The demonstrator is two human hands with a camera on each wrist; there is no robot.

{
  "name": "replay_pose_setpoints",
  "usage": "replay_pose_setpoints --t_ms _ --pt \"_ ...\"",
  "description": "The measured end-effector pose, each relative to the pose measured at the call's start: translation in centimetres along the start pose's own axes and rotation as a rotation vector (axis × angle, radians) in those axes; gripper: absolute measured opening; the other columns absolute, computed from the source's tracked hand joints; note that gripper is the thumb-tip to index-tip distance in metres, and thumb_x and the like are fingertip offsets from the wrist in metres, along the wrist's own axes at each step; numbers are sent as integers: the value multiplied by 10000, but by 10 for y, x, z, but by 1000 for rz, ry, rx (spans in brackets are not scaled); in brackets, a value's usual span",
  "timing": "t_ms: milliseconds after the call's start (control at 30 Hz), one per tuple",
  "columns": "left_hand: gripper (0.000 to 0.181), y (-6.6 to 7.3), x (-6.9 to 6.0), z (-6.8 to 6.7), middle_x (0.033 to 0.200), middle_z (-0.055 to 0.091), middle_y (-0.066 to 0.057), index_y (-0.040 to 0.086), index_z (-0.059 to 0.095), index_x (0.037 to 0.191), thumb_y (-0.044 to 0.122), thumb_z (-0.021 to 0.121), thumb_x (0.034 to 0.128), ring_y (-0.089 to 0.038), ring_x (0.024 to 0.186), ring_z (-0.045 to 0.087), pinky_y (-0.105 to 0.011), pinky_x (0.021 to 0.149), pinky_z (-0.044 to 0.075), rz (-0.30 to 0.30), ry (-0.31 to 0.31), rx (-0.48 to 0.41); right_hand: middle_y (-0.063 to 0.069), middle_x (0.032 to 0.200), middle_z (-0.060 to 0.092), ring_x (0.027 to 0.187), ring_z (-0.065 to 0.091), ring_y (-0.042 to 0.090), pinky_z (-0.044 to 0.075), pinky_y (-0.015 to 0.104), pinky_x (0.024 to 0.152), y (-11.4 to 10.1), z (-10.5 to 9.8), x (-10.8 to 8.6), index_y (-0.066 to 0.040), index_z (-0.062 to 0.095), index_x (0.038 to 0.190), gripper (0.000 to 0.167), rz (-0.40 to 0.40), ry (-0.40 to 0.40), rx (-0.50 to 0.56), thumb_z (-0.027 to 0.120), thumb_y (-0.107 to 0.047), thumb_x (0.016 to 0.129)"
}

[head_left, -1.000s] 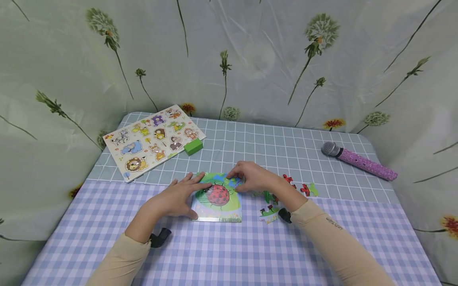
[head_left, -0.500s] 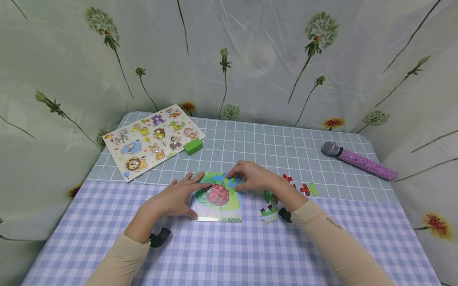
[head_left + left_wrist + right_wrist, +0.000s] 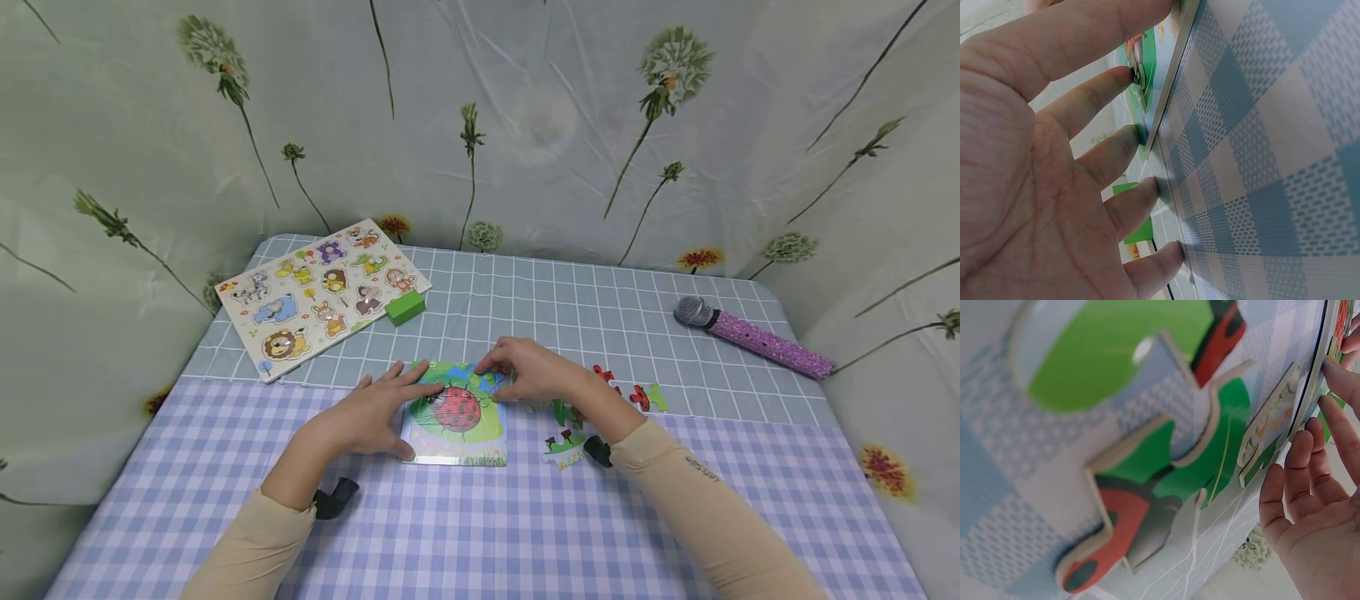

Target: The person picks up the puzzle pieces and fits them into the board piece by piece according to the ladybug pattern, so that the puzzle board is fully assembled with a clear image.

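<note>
A square ladybug picture board [image 3: 456, 413] lies flat on the checked cloth. My left hand [image 3: 372, 414] rests at its left side, fingers spread, with the thumb at the lower left edge and fingertips on the upper left. At the upper right of the board, the fingertips of my right hand [image 3: 536, 371] touch its surface and right edge; whether they pinch a piece is hidden. Loose puzzle pieces lie right of the board, among them a green one [image 3: 564, 447] and a red one [image 3: 640, 398]. In the right wrist view a green and red piece [image 3: 1141, 494] looms close.
An animal puzzle board [image 3: 311, 312] lies at the back left, a green block [image 3: 405, 307] by its right edge. A microphone with a glittery pink handle [image 3: 768, 343] lies at the back right. Behind the table hangs a flower-patterned curtain [image 3: 555, 125].
</note>
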State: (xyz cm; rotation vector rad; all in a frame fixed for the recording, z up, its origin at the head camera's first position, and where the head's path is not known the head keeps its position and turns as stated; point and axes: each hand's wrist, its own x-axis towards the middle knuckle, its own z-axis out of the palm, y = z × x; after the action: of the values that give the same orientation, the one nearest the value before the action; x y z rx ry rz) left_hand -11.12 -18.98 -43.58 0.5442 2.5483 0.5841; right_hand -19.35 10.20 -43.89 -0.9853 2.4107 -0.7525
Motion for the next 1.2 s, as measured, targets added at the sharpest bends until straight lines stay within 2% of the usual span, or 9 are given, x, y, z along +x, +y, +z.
replay_pose_setpoints --t_ms 567,700,867,1067,1200 --pt "1014 -1 0 0 1816 194 -74 288 476 1635 253 982 758 -486 1659 166 -828 1242 160 8 3 3 29 1175 677 1057 640 159 570 311 956 -1 0 -2 -132 757 1323 392 7 -16 -17 840 -186 944" --pt "1016 -1 0 0 1816 190 -77 288 473 1637 253 982 759 -487 1659 160 -827 1243 157 5 0 2 36 1186 688 1082 659 184 583 356 974 -1 -6 -6 -130 760 1316 344 4 3 -8 799 -193 980" --pt "1016 0 1 0 1817 184 -84 282 470 1639 246 981 761 -491 1658 157 -829 1243 152 7 -3 7 64 1235 704 1124 669 241 584 415 955 4 -20 -20 -118 745 1338 329 19 57 -1 739 -217 1025" --pt "1016 0 1 0 1817 185 -84 280 467 1641 239 979 764 -490 1658 160 -828 1243 150 9 -5 1 84 1199 702 1085 652 273 551 413 882 19 -38 -43 -110 735 1354 347 70 131 2 731 -231 1028" --pt "1018 -1 0 0 1817 184 -81 282 462 1643 242 977 766 -491 1658 157 -827 1243 150 9 -3 1 97 1184 708 1085 644 278 557 477 917 29 -44 -58 -92 732 1355 356 89 158 -4 736 -227 1026"
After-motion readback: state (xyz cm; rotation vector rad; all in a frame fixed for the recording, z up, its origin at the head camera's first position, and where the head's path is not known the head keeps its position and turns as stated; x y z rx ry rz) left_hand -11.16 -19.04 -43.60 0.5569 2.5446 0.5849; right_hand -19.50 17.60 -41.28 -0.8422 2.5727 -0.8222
